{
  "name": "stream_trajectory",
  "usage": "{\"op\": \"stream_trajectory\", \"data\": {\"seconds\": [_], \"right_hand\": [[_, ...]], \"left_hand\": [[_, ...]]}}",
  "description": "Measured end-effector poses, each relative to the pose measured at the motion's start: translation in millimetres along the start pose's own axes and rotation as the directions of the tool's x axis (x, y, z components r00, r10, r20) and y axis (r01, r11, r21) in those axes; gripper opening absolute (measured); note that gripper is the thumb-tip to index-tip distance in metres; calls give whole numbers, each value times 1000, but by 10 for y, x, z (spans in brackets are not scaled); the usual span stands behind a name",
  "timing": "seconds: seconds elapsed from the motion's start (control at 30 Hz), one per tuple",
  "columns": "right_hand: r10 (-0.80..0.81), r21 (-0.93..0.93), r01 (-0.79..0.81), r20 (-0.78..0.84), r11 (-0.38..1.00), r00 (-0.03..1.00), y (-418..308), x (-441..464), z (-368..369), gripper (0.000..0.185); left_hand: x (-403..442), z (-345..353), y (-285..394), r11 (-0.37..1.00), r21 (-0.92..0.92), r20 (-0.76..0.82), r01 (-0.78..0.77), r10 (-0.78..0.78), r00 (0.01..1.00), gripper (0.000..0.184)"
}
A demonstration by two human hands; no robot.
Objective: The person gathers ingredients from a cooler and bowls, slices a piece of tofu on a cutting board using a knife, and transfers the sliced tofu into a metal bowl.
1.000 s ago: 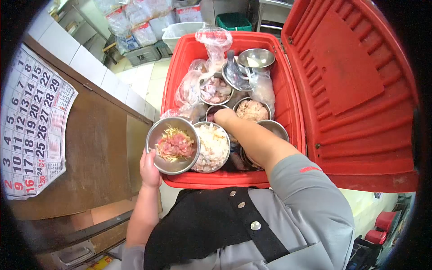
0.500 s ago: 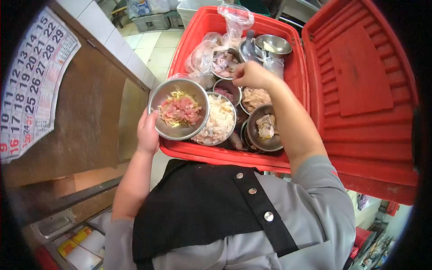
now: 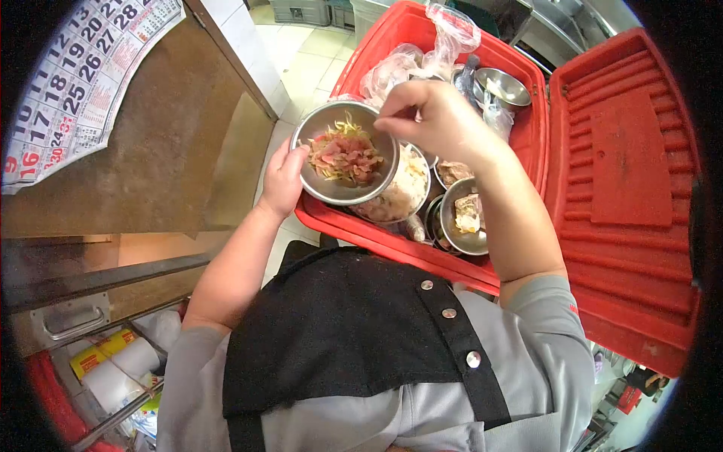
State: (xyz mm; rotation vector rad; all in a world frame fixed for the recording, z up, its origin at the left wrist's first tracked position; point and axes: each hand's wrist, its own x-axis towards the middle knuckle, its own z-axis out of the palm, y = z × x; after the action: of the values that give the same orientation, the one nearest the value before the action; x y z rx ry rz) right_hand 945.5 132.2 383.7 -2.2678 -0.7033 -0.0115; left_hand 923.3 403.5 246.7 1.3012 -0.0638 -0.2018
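Observation:
My left hand (image 3: pixel 283 181) grips the left rim of a round metal bowl (image 3: pixel 388 157), tilted slightly towards me. Sliced pink meat (image 3: pixel 346 158) lies in it with thin yellow shreds (image 3: pixel 346 126). My right hand (image 3: pixel 433 113) is at the bowl's upper right rim, fingertips pinched together; whatever they hold, if anything, is too small to make out. Just below and behind the held bowl is a bowl of pale chopped food (image 3: pixel 407 188). Under my right forearm, another metal bowl (image 3: pixel 452 217) contains a pale chunk (image 3: pixel 468 213).
The bowls stand inside a red insulated box (image 3: pixel 376 242), its ribbed lid (image 3: pixel 633 166) swung out to the right. Clear plastic bags (image 3: pixel 399 68) and an upper metal bowl (image 3: pixel 504 87) sit farther back. A brown door (image 3: pixel 151 143) with a calendar (image 3: pixel 83 83) is on the left.
My right hand has come from above the box's middle to the rim of the held bowl. The bowl has shifted a little right, and the whole view has moved too.

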Motion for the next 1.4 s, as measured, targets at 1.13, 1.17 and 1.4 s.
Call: {"op": "stream_trajectory", "data": {"seconds": [1.13, 1.17, 1.4], "right_hand": [[823, 164, -827, -318, 537, 471, 2143, -1327, 291, 35], [825, 182, -824, -318, 537, 467, 2174, -1320, 313, 37], [860, 300, -814, -292, 498, 419, 1777, -1444, 423, 42]], "left_hand": [[-3, 9, 2, 998, -29, -35, 49, -50, 998, 35], [-8, 19, 10, 998, -32, -31, 55, -56, 998, 35], [122, -138, -26, 983, -76, 62, 168, -164, 985, 38]]}}
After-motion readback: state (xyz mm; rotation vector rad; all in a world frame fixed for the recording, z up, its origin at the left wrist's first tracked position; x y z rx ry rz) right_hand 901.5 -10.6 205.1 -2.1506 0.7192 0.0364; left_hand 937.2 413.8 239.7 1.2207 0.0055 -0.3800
